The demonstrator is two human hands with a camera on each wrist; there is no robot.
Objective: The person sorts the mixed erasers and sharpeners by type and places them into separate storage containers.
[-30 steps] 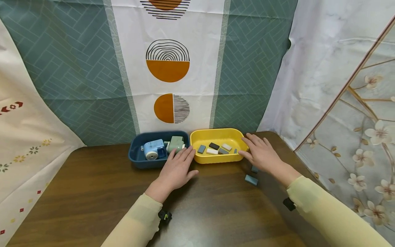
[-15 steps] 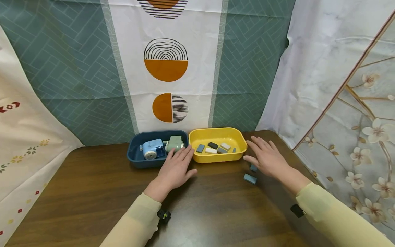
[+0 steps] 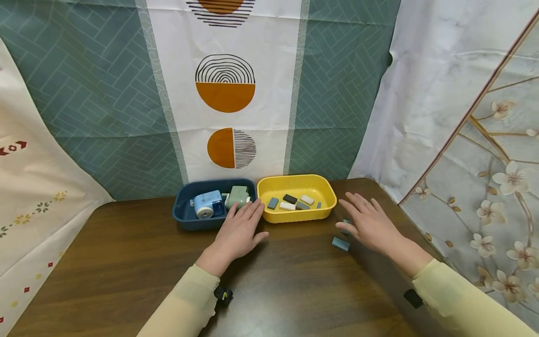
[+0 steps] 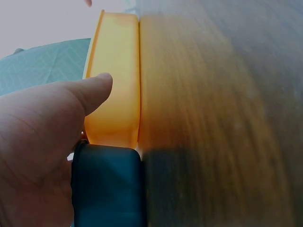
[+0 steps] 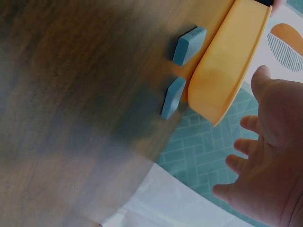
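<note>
My left hand (image 3: pixel 237 234) lies with straight fingers over the adjoining rims of a navy bin (image 3: pixel 185 220) and a yellow bin (image 3: pixel 299 216). In the left wrist view its thumb (image 4: pixel 97 92) crosses in front of the yellow bin's wall. To the right of the yellow bin my right hand (image 3: pixel 370 224) hovers, fingers spread and holding nothing. Two small blue-grey rectangular blocks, which look like erasers, lie on the table near it: a nearer block (image 3: pixel 340 244) and a farther block (image 5: pixel 173 97), partly hidden by the right hand in the head view.
Several small blocks, among them a black block (image 3: pixel 290 198) and a white block (image 3: pixel 287 206), lie in the yellow bin. A light-blue crank pencil sharpener (image 3: pixel 206 201) and a green one (image 3: pixel 238 194) sit in the navy bin. Patterned cloths surround the brown table (image 3: pixel 126 262).
My right hand has drawn back from the yellow bin's right end, to the right and slightly toward me. The left hand stays where it was, and the blocks have not moved.
</note>
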